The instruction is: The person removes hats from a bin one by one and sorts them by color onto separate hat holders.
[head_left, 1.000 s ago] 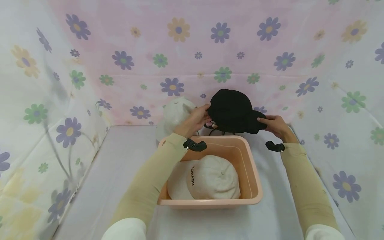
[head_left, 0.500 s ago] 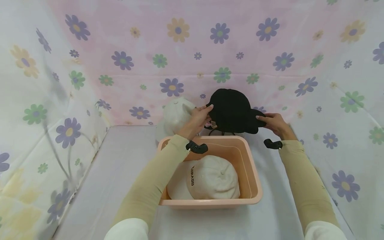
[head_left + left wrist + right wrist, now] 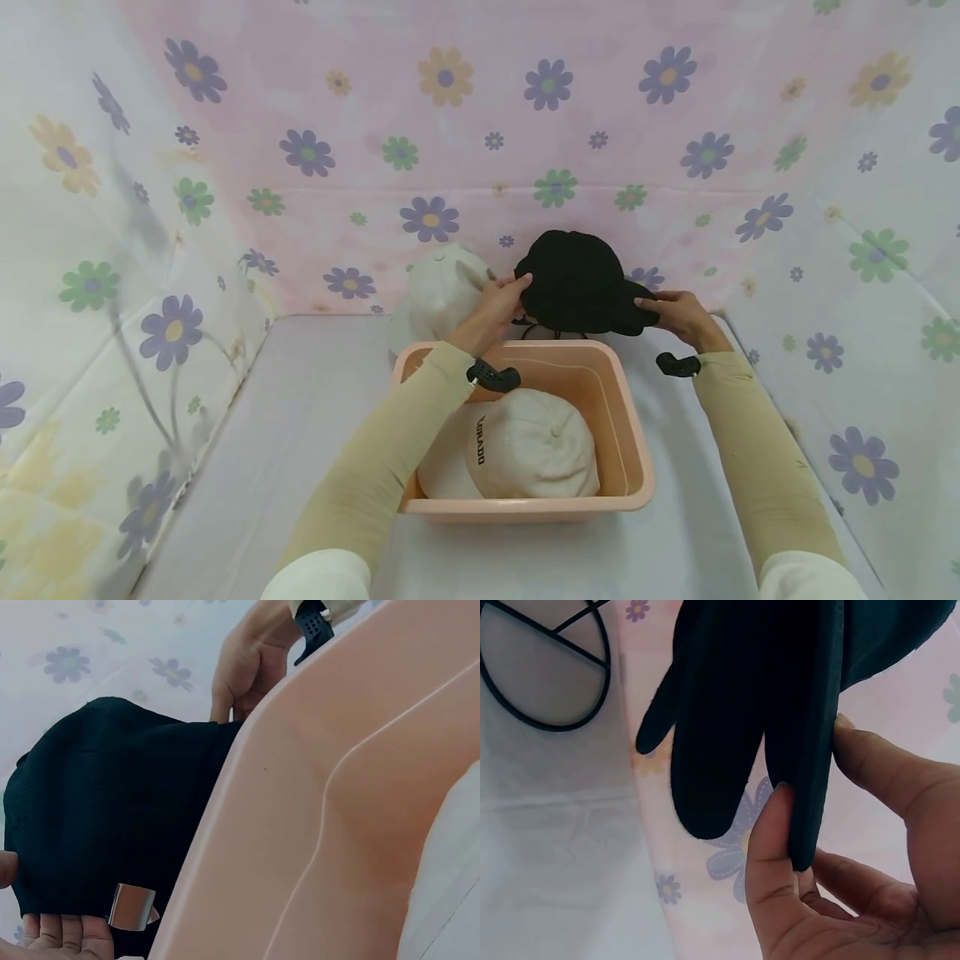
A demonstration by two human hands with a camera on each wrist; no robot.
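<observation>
I can't see all of the rear white cap, as the left hand blocks it; left-wrist edges crop that hand, right-wrist edges a wire hoop.

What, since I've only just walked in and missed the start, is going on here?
A person is holding a black cap in both hands, just beyond the far side of a peach bin. The right hand pinches its brim, and the left hand grips the opposite side. A cream cap lies in the bin, while a white cap sits behind it, partly hidden by the left hand. The black cap is not in the bin.
</observation>
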